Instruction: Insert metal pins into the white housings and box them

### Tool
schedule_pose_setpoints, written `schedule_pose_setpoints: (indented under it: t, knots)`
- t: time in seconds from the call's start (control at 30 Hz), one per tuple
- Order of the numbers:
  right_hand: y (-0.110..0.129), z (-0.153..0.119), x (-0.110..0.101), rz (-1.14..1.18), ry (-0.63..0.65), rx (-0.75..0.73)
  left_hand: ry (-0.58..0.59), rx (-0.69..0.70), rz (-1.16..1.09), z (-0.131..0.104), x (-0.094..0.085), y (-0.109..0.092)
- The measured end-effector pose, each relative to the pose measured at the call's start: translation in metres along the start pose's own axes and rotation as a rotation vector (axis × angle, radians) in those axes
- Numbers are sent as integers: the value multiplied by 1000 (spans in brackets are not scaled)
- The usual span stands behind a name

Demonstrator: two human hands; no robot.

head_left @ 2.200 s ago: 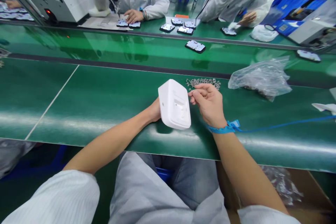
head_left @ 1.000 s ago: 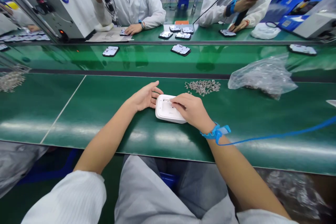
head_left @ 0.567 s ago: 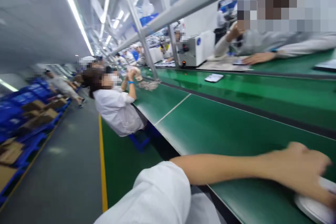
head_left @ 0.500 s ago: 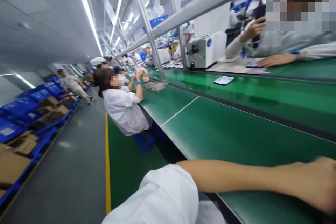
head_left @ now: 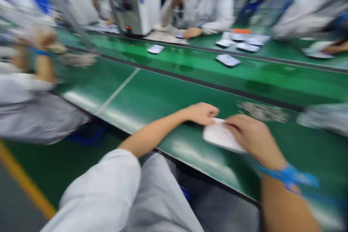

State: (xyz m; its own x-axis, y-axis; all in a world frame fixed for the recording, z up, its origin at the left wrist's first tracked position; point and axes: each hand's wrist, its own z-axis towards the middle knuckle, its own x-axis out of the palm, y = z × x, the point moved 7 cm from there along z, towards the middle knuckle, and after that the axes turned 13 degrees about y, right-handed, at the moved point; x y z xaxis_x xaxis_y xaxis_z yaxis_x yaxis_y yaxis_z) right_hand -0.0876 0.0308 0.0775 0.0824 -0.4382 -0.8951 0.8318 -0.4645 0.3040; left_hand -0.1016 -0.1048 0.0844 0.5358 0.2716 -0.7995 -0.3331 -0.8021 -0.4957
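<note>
A white flat panel with rounded edges [head_left: 221, 137] is at the near side of the green work surface [head_left: 163, 94]. My left hand [head_left: 201, 113] is closed with bent fingers at the panel's far left edge. My right hand [head_left: 251, 136], with a blue band [head_left: 289, 175] at its wrist, has curled fingers over the panel's right part. Motion blur hides the fingertips and any small piece under them. Just beyond my right hand lies a pile of small pale pieces [head_left: 262, 111], too blurred to name.
A clear plastic bag [head_left: 326, 117] lies at the right. Beyond the dark divider, white panels [head_left: 155, 49] [head_left: 227, 60] sit on a green belt. A boxy machine [head_left: 136, 11] and co-workers in white stand across. Another co-worker's arm [head_left: 45, 58] is at the left.
My view has swung right and down, away from the aisle. Both my hands and the white panel now show; before, only my left arm and blurred left hand were visible at the right edge.
</note>
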Motion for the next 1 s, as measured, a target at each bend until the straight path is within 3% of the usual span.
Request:
schedule_pose_setpoints:
  t: [0.07, 0.17, 0.27, 0.57, 0.73, 0.87, 1.0]
  knots:
    - [-7, -23, -19, -94, 111, 109, 21, 164, -95, 24, 11, -10]
    - [-12, -19, -19, -110, 159, 187, 5, 182, -218, 41, 16, 9]
    - [-8, -10, -9, -109, 154, 177, 13, 174, -258, 37, 16, 19]
    - [-9, -10, -3, -161, 139, 190, 0, 150, -128, 33, 19, 7]
    - [-5, -11, -8, -96, 101, 235, -50, 108, -77, 35, 21, 9]
    - [1, -18, -17, -103, 10, 277, -39, 104, -69, 36, 22, 7]
    - [4, -20, -18, -113, 4, 260, -33, 108, -66, 36, 20, 7]
